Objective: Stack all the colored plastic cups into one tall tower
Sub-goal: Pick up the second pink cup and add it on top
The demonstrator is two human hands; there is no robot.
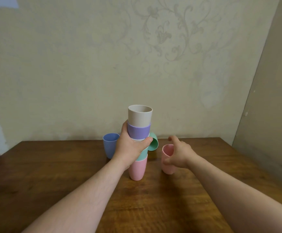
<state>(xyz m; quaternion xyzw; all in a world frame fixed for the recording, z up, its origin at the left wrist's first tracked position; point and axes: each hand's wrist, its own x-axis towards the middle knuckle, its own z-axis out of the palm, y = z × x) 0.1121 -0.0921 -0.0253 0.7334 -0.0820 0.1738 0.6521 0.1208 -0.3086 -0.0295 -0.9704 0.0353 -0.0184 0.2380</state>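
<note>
Gripping cup tower [138,130] with left hand [129,147], right hand [179,153] at pink cup [167,163]

Two bare forearms enter from the lower edge of the view, one from the lower left and one from the lower right. No sleeve, cuff, watch, bracelet or ring shows on either arm; both are uncovered from the frame edge to the fingertips. Fine hair is faintly visible along the left forearm. The left hand [131,149] shows a broad back, knuckles and a thumb with a short, unpainted nail. The right hand [179,153] shows its back, thumb and forefinger; its remaining fingers are mostly hidden and slightly blurred.
</note>
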